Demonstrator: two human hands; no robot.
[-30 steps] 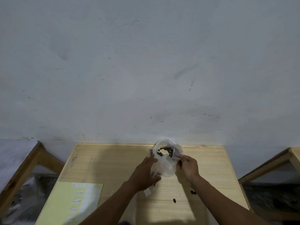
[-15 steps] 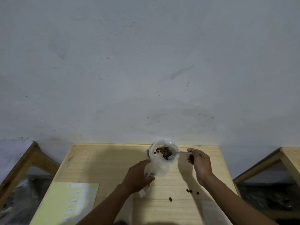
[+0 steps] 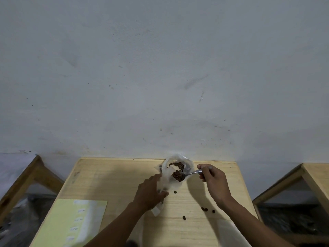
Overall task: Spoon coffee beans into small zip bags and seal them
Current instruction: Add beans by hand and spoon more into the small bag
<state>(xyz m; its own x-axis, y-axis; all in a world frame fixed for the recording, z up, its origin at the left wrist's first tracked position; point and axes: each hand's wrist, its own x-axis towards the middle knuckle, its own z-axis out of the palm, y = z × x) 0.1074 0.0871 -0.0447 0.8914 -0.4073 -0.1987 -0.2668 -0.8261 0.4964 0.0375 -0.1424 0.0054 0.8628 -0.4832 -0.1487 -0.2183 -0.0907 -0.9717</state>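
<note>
Spoon heaped w/ dark beans, over clear bag.

A clear plastic bag of coffee beans stands open-mouthed at the far edge of the wooden table, dark brown beans showing inside it. A metal spoon heaped with beans is held level at the bag's near rim, its handle pointing right, while a small clear zip bag hangs just left of and below it, its lower corner near the tabletop. A few loose beans lie scattered on the wood nearer the person, and one more lies just below the spoon.
</note>
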